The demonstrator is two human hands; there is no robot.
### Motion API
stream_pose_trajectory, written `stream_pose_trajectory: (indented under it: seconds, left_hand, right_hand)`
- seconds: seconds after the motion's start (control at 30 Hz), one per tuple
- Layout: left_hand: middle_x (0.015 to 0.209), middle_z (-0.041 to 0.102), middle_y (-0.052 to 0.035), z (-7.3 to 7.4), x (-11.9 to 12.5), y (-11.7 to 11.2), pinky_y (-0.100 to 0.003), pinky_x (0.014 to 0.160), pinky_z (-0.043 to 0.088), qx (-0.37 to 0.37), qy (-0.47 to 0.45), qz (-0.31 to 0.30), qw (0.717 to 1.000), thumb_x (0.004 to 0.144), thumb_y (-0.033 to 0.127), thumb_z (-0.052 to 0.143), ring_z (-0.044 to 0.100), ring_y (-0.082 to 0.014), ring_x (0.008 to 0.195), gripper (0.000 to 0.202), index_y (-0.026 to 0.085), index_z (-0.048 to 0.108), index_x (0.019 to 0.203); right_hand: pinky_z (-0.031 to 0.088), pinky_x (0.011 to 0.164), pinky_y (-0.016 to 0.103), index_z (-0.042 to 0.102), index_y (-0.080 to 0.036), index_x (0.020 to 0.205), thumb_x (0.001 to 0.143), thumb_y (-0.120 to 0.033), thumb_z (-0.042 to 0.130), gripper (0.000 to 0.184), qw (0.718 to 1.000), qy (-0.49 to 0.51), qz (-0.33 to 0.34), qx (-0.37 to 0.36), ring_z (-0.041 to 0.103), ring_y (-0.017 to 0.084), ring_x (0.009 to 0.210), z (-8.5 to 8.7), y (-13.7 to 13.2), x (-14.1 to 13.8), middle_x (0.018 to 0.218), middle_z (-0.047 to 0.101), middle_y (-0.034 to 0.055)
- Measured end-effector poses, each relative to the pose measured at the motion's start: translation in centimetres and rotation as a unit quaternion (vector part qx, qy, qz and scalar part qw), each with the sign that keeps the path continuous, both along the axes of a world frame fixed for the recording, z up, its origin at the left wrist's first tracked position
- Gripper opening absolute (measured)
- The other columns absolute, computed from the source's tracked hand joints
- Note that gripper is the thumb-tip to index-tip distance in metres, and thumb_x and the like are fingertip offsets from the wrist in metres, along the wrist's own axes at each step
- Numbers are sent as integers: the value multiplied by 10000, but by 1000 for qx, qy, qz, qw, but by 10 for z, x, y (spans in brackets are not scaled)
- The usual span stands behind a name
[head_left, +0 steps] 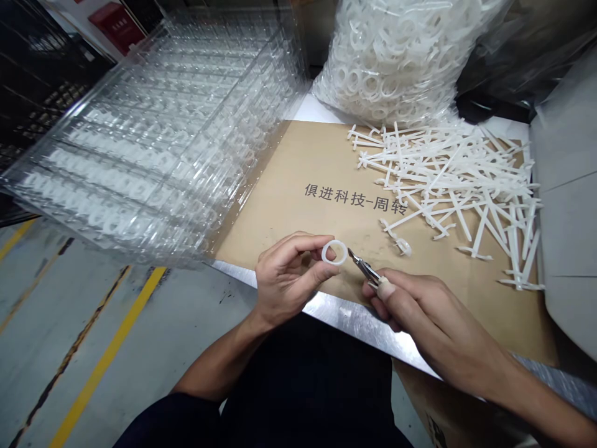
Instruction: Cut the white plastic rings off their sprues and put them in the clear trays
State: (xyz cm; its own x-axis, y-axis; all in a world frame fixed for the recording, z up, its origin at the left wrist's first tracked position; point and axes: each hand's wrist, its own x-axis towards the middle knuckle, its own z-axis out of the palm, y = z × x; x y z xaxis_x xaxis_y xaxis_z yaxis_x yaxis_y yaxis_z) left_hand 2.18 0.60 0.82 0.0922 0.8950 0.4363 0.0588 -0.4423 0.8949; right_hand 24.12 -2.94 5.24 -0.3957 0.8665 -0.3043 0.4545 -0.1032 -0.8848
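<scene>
White plastic ring [334, 252] up in the left hand [289, 280], pinched in a firm grip between thumb and forefinger, just above the cardboard sheet [275, 168]! The right hand [422, 317] has its grip pressed closed around small flush cutters [362, 264], their tips right at the ring's edge. Beyond the cardboard sits a bulging clear bag of white rings [389, 62]; on it, to the right, a loose heap of white plastic runners [448, 180]; to its left, stacked clear trays [153, 143] holding rings. Along its near side runs the steel surface [336, 309].
</scene>
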Motion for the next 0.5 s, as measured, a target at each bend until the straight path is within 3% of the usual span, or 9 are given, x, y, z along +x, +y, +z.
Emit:
stream_pose_trajectory:
  seconds: [0.5]
  left_hand:
    - [927,772,-56,-1,-1,0,-250,725,594,-3,17,14,1000,852,225,840,706,-138,777,266,194,776,1108]
  right_hand:
    - [345,599,328,447,-229,756,1118,-442,311,442,1000,-1,1,-16,442,157,627,4,0,0,692,464,-22]
